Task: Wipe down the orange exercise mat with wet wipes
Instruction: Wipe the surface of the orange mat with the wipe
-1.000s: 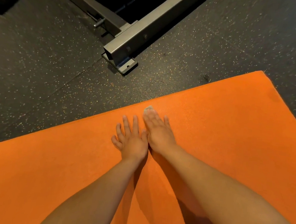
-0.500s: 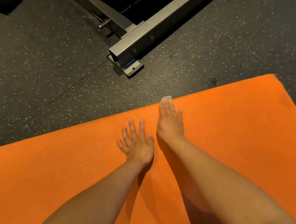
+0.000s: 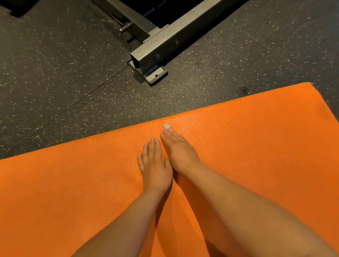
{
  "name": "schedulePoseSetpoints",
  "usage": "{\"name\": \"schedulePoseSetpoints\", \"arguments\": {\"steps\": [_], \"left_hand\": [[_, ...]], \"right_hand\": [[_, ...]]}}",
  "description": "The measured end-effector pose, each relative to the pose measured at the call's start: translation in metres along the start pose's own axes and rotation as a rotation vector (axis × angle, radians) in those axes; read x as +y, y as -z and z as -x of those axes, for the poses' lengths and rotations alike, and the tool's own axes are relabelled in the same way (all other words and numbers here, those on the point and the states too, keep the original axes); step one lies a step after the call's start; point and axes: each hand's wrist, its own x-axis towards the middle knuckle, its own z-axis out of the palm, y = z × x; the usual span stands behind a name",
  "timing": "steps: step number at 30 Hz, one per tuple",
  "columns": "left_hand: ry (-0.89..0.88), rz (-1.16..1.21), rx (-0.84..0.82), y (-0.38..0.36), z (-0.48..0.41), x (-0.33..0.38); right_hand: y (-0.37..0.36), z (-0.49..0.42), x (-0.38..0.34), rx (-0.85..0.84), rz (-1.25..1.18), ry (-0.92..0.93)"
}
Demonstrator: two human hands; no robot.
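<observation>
While we wipe: a pass is under way, we judge, with the right hand (image 3: 179, 152) pressing the wet wipe (image 3: 167, 126) onto the orange mat (image 3: 267, 137).
Grip: both hands lie flat with fingers uncurled; the right pins the wipe, and the left hand (image 3: 155, 166), just beside it, holds nothing.
Wipe: only a pale corner shows past the fingertips, so the fold is unclear.
Edge: the wipe sits just short of the mat's far edge, with speckled floor (image 3: 45, 75) beyond and the steel frame (image 3: 162, 44) near.
Next: reverse or sidestep the stroke; open mat lies rightward and toward us.

Dim light falls on dark speckled rubber flooring (image 3: 51, 79), where a grey steel frame (image 3: 162, 42) stands bolted.
</observation>
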Motion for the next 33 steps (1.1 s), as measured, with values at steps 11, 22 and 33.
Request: {"name": "schedulePoseSetpoints", "arguments": {"steps": [11, 22, 33], "left_hand": [[0.116, -0.173, -0.068, 0.006, 0.114, -0.024], [0.099, -0.107, -0.32, 0.025, 0.258, -0.035], [0.0, -0.16, -0.371, 0.055, 0.367, -0.052]], "right_hand": [[-0.036, 0.109, -0.016, -0.066, 0.041, 0.023], [-0.06, 0.275, -0.064, -0.235, 0.069, -0.126], [-0.07, 0.39, -0.122, -0.179, 0.037, -0.254]]}}
